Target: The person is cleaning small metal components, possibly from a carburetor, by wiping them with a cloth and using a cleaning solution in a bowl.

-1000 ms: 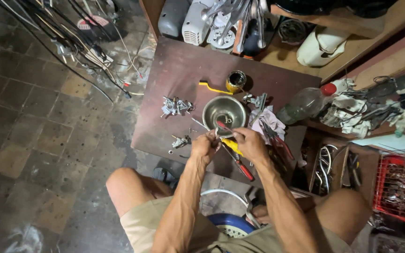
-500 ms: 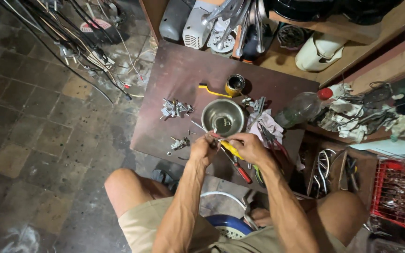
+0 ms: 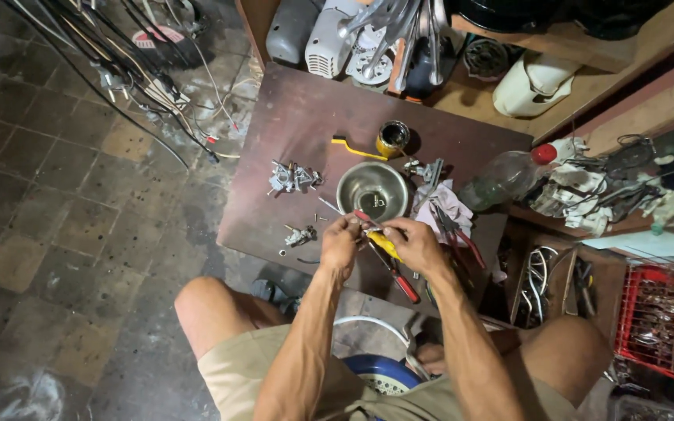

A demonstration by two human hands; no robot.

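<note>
Yellow plastic marks the handle of the screwdriver (image 3: 384, 245), gripped in the closed right hand (image 3: 417, 245) just on the near side of the steel bowl (image 3: 371, 189). Its long axis runs from that hand up and leftward, the tip brought to the left hand (image 3: 342, 243), whose fingers are pinched shut on something too small to be made out. Red-handled pliers (image 3: 404, 284) lie nearer than the bowl, below both hands.

Dim warm indoor light, dark murky corners, wide-angle bending at edges, centre sharp
</note>
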